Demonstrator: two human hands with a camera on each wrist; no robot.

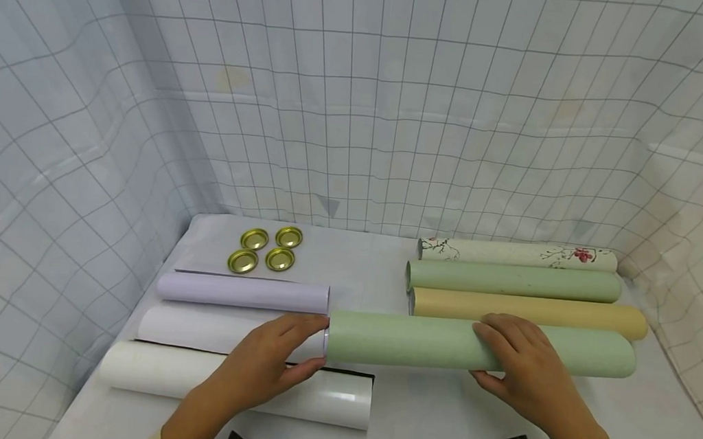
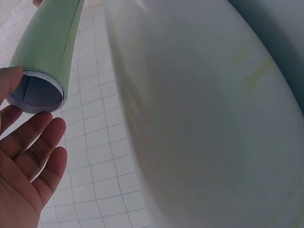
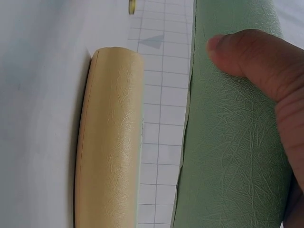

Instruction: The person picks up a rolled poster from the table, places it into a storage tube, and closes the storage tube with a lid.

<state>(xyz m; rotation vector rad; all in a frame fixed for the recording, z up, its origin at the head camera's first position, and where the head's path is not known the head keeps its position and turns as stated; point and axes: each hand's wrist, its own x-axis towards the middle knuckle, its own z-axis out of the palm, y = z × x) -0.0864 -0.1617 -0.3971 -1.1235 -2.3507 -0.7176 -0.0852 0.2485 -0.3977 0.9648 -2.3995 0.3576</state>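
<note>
A thick light green wallpaper roll (image 1: 404,341) lies crosswise between both hands. My right hand (image 1: 525,371) grips it from above, right of its middle, thumb on the near side. At the roll's left end, my left hand (image 1: 260,357) holds the rim between thumb and fingers. In the left wrist view, the left thumb and fingertips (image 2: 57,126) sit at the hollow open end, where a pale inner rim (image 2: 45,76) lines the green. The right wrist view shows the right thumb (image 3: 237,50) lying on the crinkle-textured green surface.
Behind the green roll lie a yellow roll (image 1: 530,311), another green roll (image 1: 514,280) and a flowered roll (image 1: 491,252). On the left are a lavender roll (image 1: 243,292), a white roll (image 1: 194,326) and a glossy white roll (image 1: 337,397). Several gold lids (image 1: 280,259) sit farther back.
</note>
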